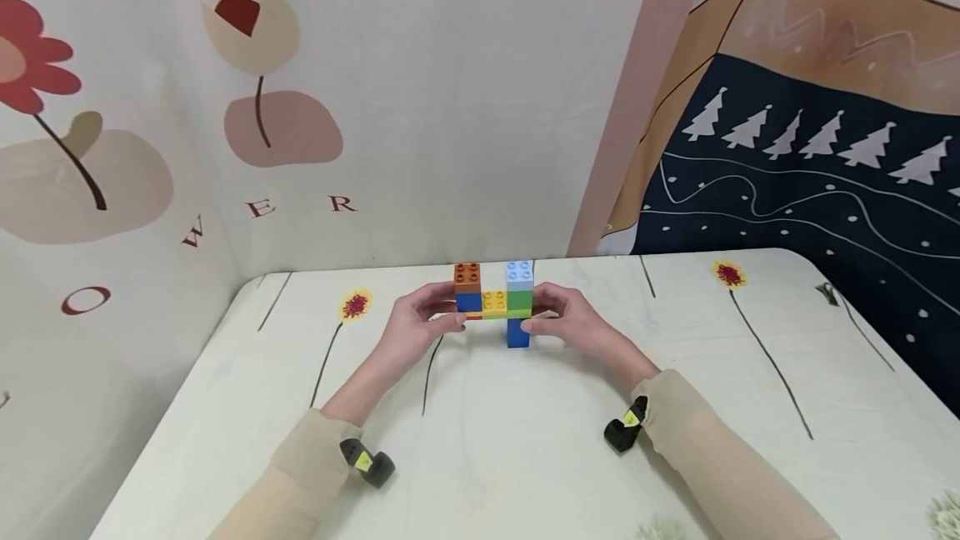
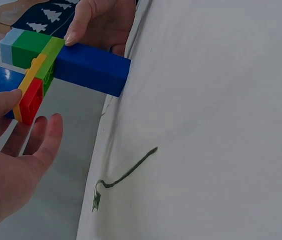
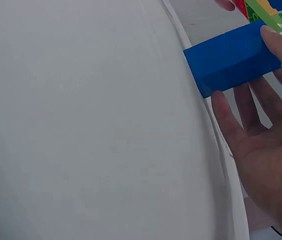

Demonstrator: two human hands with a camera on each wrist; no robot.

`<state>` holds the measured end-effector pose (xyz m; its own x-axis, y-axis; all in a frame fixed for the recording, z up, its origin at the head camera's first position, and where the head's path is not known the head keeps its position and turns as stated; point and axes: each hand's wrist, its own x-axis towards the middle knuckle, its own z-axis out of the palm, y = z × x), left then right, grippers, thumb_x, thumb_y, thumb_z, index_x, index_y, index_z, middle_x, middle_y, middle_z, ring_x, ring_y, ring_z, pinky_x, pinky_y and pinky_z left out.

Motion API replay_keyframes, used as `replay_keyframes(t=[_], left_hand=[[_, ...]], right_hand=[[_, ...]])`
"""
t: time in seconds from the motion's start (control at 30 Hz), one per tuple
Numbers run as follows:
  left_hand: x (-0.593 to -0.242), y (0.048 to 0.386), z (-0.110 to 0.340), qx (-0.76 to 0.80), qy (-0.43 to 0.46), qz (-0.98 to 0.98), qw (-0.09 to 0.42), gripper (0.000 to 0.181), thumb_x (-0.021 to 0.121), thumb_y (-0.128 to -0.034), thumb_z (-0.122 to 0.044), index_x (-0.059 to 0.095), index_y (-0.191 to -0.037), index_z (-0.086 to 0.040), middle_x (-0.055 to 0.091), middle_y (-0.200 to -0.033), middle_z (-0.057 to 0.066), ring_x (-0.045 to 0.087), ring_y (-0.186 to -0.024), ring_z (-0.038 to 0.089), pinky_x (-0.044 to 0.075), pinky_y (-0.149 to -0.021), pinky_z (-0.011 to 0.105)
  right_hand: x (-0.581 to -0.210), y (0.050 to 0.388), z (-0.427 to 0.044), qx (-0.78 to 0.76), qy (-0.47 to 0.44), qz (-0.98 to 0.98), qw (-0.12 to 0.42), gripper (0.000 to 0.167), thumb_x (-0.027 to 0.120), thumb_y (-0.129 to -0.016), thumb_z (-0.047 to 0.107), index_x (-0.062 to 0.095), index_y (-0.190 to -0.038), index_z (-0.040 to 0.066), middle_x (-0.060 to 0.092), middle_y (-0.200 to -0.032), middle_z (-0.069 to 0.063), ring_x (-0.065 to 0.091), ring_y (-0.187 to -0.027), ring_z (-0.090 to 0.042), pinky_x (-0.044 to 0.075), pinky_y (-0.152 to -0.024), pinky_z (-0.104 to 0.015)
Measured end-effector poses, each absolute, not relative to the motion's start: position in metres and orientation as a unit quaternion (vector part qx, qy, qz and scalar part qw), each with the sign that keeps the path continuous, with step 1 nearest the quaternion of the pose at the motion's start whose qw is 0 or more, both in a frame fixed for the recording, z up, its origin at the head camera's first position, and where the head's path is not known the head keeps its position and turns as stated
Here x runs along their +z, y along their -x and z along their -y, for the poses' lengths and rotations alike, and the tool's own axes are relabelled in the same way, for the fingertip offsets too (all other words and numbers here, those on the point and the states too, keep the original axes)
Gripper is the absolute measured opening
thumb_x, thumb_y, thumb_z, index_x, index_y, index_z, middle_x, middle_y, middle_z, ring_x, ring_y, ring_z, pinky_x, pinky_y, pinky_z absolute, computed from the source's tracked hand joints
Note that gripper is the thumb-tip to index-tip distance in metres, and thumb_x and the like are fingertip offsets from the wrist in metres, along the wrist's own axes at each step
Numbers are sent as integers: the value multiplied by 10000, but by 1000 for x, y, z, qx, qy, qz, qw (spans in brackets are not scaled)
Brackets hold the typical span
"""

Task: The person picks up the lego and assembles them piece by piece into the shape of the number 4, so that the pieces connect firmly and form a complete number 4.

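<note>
A toy building block assembly (image 1: pixel 495 304) is held between both hands above the white-covered table. My left hand (image 1: pixel 411 319) pinches its left side, where an orange-brown block (image 1: pixel 467 275) tops a blue block (image 1: pixel 468 302) and a red block (image 2: pixel 31 101) shows beneath. A yellow block (image 1: pixel 493 302) sits in the middle, over a lime-green one (image 2: pixel 51 59). On the right, a light-blue block (image 1: pixel 520 275) tops a green block (image 1: pixel 519 300). My right hand (image 1: pixel 573 319) grips the dark-blue leg (image 3: pixel 233 57) below, thumb against its side. Whether the leg touches the table I cannot tell.
The table (image 1: pixel 480 457) wears a white cloth printed with flowers. A pale curtain (image 1: pixel 450 107) with printed flowers hangs behind it, and a dark tree-patterned cloth (image 1: pixel 810 182) hangs at the right. Small black cameras are strapped to both sleeved wrists.
</note>
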<state>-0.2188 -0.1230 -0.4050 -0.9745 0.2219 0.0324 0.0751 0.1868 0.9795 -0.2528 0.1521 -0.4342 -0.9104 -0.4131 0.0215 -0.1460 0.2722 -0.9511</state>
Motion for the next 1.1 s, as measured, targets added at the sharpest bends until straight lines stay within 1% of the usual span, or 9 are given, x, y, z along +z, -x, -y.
replay_keyframes(t=[0.1,0.23,0.33,0.5,0.6,0.73,0.9,1.0,1.1], left_hand=[[-405,218,123,630,-91,-769,56,545,728,-945,-27,552,-1460,-66,624,-1334,136,609,-1214,282,565,-911,278],[-404,218,122,629,-87,-771,52,535,732,-947,-44,565,-1454,-78,644,-1304,123,612,-1213,272,566,-913,284],[-404,218,120,631,-81,-771,43,533,741,-948,-64,571,-1453,-76,659,-1275,121,615,-1203,262,567,-912,289],[-405,218,119,638,-62,-767,28,524,748,-948,-85,585,-1445,-74,679,-1232,130,639,-1169,257,571,-918,326],[-406,218,117,639,-52,-767,24,523,748,-949,-90,589,-1447,-87,687,-1229,135,661,-1146,263,567,-934,376],[-408,220,115,647,-37,-761,10,487,751,-948,-97,619,-1417,-86,696,-1219,138,687,-1104,263,573,-920,367],[-413,224,111,660,-21,-751,-7,432,751,-950,-112,654,-1367,-50,701,-1234,144,716,-1046,263,577,-904,362],[-417,229,109,662,-12,-749,-1,428,746,-955,-116,651,-1363,-30,695,-1240,161,724,-1028,287,580,-891,371],[-421,232,108,673,-1,-739,20,422,733,-961,-94,640,-1358,13,681,-1251,192,724,-1012,331,590,-870,371]], right_hand=[[-433,250,-155,-575,182,-789,117,424,745,-950,123,619,-1342,22,671,-1243,-116,609,-1157,-288,483,-993,-416],[-429,245,-155,-578,179,-787,120,455,733,-960,135,609,-1383,26,669,-1271,-118,604,-1172,-294,520,-954,-393],[-428,242,-154,-583,174,-784,120,458,714,-972,120,599,-1400,4,674,-1274,-147,618,-1164,-304,559,-909,-375],[-428,238,-150,-590,167,-781,122,458,680,-996,106,573,-1421,-29,671,-1296,-185,642,-1173,-310,578,-901,-369],[-429,236,-150,-590,166,-782,112,480,676,-1001,122,553,-1441,-27,666,-1303,-193,646,-1179,-315,572,-920,-387],[-429,235,-149,-598,153,-781,94,546,686,-994,130,502,-1487,-11,664,-1294,-206,650,-1169,-326,573,-921,-392],[-431,237,-145,-611,120,-778,79,610,708,-980,128,462,-1526,17,651,-1316,-204,654,-1127,-300,592,-874,-366],[-433,239,-144,-610,105,-782,76,610,719,-974,127,473,-1523,23,644,-1322,-204,658,-1078,-279,601,-848,-360],[-434,241,-143,-598,95,-792,79,586,725,-971,131,505,-1504,27,638,-1317,-193,669,-1026,-260,604,-825,-346]])
